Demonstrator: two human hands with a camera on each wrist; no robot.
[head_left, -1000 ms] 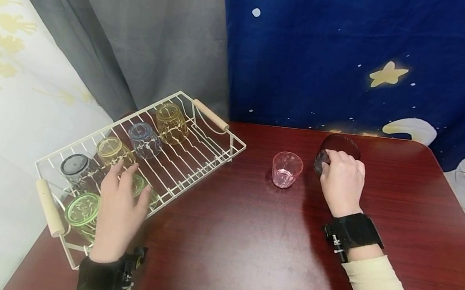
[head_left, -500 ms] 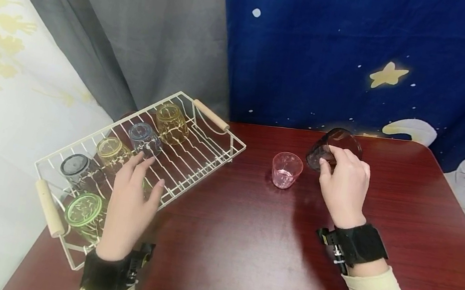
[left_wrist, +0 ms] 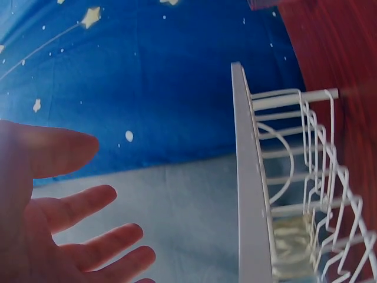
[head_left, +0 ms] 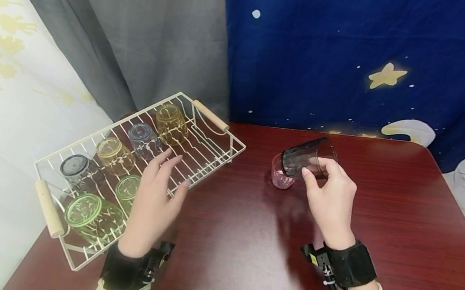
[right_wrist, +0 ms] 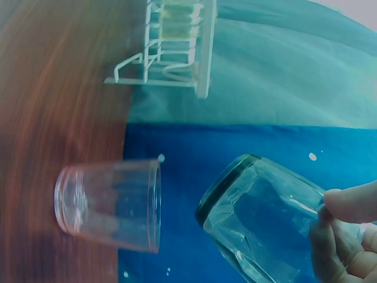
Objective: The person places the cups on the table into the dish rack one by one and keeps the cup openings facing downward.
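Note:
My right hand [head_left: 331,201] pinches a dark grey clear glass [head_left: 305,160] near its rim, thumb on one side and fingers on the other. The glass is tilted above the table, its thick base to the left. Behind it in the head view, partly covered, a small pink glass [head_left: 280,178] stands upright on the table. The right wrist view shows a gap between the grey glass [right_wrist: 265,218] and the pink glass [right_wrist: 109,203]. My left hand [head_left: 154,208] is held with spread fingers above the front side of a white wire rack [head_left: 191,171], holding nothing.
Upside-down glasses stand in the rack: an amber one [head_left: 171,125], a blue one [head_left: 144,142], a yellow one [head_left: 115,154], a grey one [head_left: 81,173] and green ones [head_left: 95,218]. The rack has wooden handles [head_left: 210,115]. Curtains [head_left: 302,49] hang behind the dark red table [head_left: 234,247].
My right hand has lifted the grey glass off the table, tilted it and carried it left towards the pink glass. My left hand has moved right along the rack.

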